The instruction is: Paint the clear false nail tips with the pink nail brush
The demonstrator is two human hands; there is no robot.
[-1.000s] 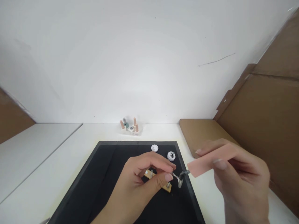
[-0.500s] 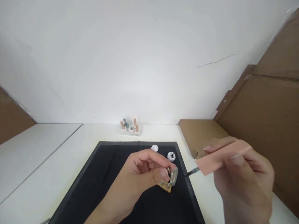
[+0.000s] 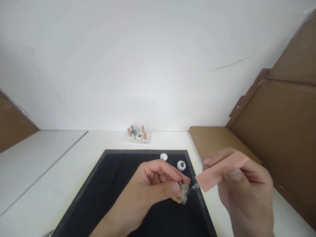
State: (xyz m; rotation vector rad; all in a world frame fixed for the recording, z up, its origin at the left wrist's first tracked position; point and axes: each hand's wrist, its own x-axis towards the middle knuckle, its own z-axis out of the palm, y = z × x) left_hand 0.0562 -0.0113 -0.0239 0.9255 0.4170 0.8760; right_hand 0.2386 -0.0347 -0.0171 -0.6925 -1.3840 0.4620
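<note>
Because the clear piece [image 3: 184, 195] is so small, the left hand [image 3: 158, 187] should give it a firm, unmoving base: its thumb and fingers are pinched together on a slim metal holder [image 3: 180, 183], and gripping only that leaves the face free. Tilting that face toward the right would let the dark tip of the brush [image 3: 216, 173] lie along it at a shallow slant. Light, even strokes look best here, since a heavy load could run over the edge or onto the fingertips. Farther right, the right hand [image 3: 244, 187] has its fingers clamped on the brush handle, and small movements from there should suffice.

As for looks, the piece sits at the left fingertips, above the right part of the black mat [image 3: 111, 194], in front of a yellow block [image 3: 175, 199]. It is translucent and greyish, roughly oblong, with a dark patch by the bristles, which seem to touch it. The brush's handle is flat-sided and peach.
</note>
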